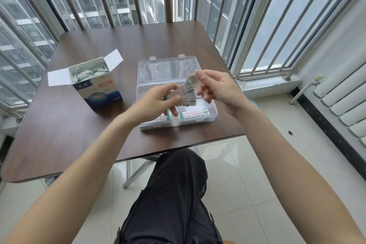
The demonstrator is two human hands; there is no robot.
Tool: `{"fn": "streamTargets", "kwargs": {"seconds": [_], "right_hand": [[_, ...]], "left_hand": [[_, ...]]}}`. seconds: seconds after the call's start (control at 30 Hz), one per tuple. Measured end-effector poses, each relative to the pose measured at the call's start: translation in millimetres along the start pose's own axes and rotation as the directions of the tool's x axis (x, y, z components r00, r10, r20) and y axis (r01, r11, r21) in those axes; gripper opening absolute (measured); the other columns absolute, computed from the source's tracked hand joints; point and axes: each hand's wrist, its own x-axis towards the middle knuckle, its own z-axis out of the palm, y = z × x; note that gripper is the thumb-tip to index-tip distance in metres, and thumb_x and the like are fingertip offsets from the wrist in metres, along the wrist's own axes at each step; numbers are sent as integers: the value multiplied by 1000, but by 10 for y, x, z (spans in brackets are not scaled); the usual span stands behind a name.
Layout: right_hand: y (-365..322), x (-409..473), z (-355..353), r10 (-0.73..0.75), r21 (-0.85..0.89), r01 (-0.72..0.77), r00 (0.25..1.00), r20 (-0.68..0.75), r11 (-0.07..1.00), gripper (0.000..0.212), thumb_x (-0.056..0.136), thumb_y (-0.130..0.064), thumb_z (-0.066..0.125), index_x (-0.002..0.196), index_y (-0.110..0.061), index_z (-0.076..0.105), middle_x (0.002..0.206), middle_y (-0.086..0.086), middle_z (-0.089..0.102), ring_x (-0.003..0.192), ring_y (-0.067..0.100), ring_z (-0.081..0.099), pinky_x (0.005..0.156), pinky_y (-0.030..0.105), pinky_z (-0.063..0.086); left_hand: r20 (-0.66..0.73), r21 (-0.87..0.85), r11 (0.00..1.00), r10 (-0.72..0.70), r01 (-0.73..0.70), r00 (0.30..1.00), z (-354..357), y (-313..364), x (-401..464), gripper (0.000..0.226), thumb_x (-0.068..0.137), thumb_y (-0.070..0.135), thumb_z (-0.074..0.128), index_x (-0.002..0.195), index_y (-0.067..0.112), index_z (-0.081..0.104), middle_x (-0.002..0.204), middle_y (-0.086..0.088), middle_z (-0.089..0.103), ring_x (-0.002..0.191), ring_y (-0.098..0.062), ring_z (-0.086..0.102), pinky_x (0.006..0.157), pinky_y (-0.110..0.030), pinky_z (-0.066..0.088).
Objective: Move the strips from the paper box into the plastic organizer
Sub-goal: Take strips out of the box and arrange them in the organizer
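Head view: I see both hands raised over the open plastic organizer (176, 93) near the tabletop's (69, 125) right edge. Left hand (158, 101) grips a fan of strips (186, 93); right hand (213, 87) pinches one. Paper box (97, 83) stands open toward the left edge, strips inside.

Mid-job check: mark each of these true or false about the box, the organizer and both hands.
1. The paper box stands with its flaps open. True.
2. The plastic organizer has its lid shut. False: the lid lies open behind it.
3. Both hands hold strips above the organizer. True: left hand, right hand.
4. The paper box is empty. False: strips still fill it.
5. Some strips already lie in the organizer. True.
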Motion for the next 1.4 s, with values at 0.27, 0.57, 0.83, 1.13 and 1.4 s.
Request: {"fn": "streamTargets", "kwargs": {"seconds": [0.27, 0.57, 0.83, 1.13, 1.4], "right_hand": [[82, -8, -285, 13, 45, -8, 994, -111, 999, 12, 87, -19, 65, 84, -9, 68, 69, 0, 68, 58, 7, 57, 53, 15, 46], [242, -52, -170, -66, -705, 114, 993, 95, 700, 5, 77, -24, 75, 80, -23, 71, 72, -5, 68, 65, 1, 56, 64, 17, 40], [246, -63, -166, -73, -856, 144, 990, 124, 497, 6, 82, -26, 66, 85, -26, 71, 85, -9, 70, 79, 7, 50, 74, 30, 46], [294, -131, -289, -184, -809, 97, 983, -14, 579, 16, 82, -18, 64, 90, -26, 74, 87, -6, 56, 67, 1, 48, 72, 26, 41], [313, -119, -311, -196, -826, 85, 980, -32, 557, 12, 87, -28, 62, 90, -28, 74, 92, -2, 50, 92, 13, 48, 85, 29, 40]], "left_hand": [[-129, -34, 998, -50, 46, 990, -58, -81, -8, 17, 97, 15, 49, 113, 13, 48, 77, -3, 68, 64, -10, 67, 68, -22, 53], [-263, -179, 980, -127, 80, 957, -173, -46, 34, 7, 91, 16, 59, 98, 18, 59, 96, -5, 66, 73, -16, 67, 67, -27, 54], [-227, 148, 984, -60, 95, 972, 59, -58, 136, 10, 88, 27, 64, 96, 26, 59, 93, 3, 65, 85, -12, 60, 78, -34, 52], [-163, 378, 925, 30, 34, 986, 248, -46, 170, 16, 90, 30, 61, 101, 20, 67, 98, 6, 70, 93, -11, 62, 81, -30, 47], [-34, 803, 572, 326, -168, 945, 402, -75, 163, 30, 95, 40, 46, 94, 26, 73, 83, 5, 71, 84, -24, 55, 69, -28, 19]]}}
